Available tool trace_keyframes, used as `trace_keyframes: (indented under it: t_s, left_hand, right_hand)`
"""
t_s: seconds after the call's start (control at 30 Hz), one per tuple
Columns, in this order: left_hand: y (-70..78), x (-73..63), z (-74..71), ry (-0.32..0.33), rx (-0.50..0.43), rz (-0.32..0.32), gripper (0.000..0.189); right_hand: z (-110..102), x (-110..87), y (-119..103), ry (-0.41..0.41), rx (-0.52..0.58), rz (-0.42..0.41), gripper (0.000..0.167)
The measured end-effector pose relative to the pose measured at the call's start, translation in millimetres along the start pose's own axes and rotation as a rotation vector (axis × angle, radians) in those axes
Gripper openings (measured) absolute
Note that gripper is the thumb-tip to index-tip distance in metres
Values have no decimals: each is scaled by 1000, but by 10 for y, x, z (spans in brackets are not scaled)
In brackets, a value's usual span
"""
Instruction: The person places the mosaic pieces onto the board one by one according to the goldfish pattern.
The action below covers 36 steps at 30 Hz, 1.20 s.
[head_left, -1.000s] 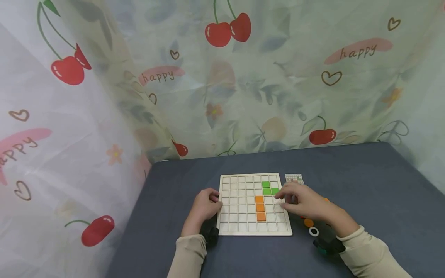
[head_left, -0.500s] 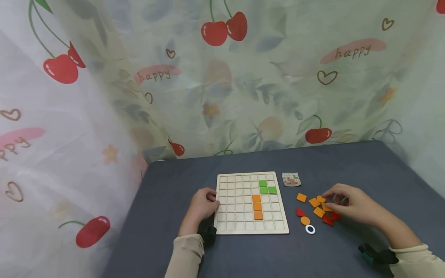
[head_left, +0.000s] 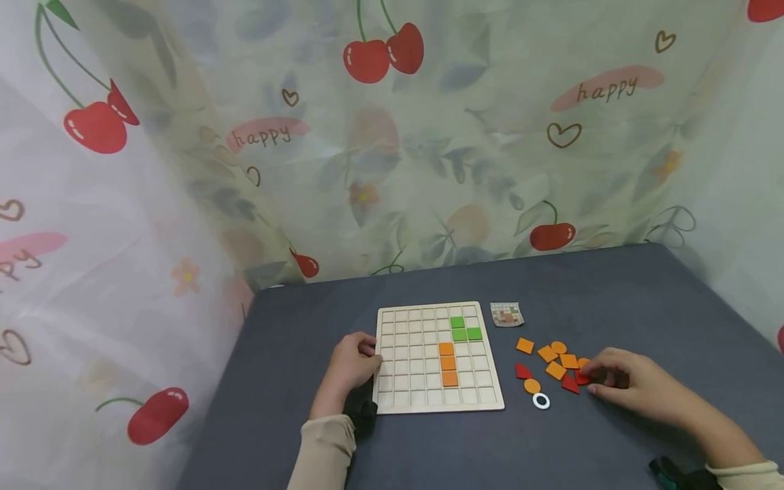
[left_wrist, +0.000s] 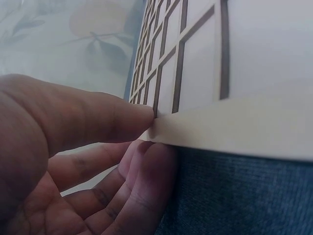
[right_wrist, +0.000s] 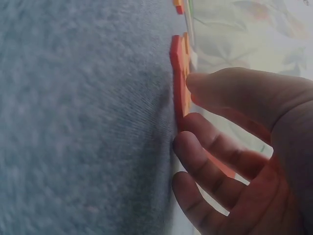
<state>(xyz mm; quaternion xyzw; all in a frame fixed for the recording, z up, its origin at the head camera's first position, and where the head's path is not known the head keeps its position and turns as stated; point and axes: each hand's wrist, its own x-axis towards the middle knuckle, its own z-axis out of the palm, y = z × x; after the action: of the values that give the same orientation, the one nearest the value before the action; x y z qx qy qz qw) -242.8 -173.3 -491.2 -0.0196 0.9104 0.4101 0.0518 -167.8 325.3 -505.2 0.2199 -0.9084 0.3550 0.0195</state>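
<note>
A pale wooden grid board (head_left: 422,401) lies on the table in the head view, with green squares (head_left: 459,334) and a column of orange squares (head_left: 448,363) in its cells. My left hand (head_left: 352,364) grips the board's left edge; the left wrist view shows the thumb (left_wrist: 112,117) on its rim and the other fingers at its side. My right hand (head_left: 637,381) is at the right end of a loose cluster of pieces, fingertips by a red piece (head_left: 581,376). In the right wrist view the thumb and fingers touch red and orange pieces, partly hidden.
Orange squares (head_left: 555,370), round orange pieces (head_left: 532,386), red pieces (head_left: 523,371) and a white ring (head_left: 541,401) lie right of the board. A small printed card (head_left: 506,314) lies behind them. Patterned curtains (head_left: 392,170) stand behind the dark table.
My right hand has left the board's right side and moved right to the loose pieces, then slightly nearer the table's front. The left hand stays at the board's edge.
</note>
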Motion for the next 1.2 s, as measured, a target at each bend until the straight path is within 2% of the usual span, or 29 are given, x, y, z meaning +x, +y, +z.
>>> trace_keyframes:
  t_s: [0.37,0.63,0.9,1.2]
  left_hand:
    - [26,-33,-26,-5,-18,-9,35]
    - [31,-17,-26,8,-5,-5,35]
    - [19,-6,-18,2,4,1,35]
    - [4,-11,-21,-1,-5,-2,34]
  right_hand:
    - [11,27,-30,-66,-17,37,16]
    - [46,-1,-23,-10,-18,-5,20]
    - [67,1,-22,1,-41,-16,23]
    - [58,58,-88,-59,-93,66,23]
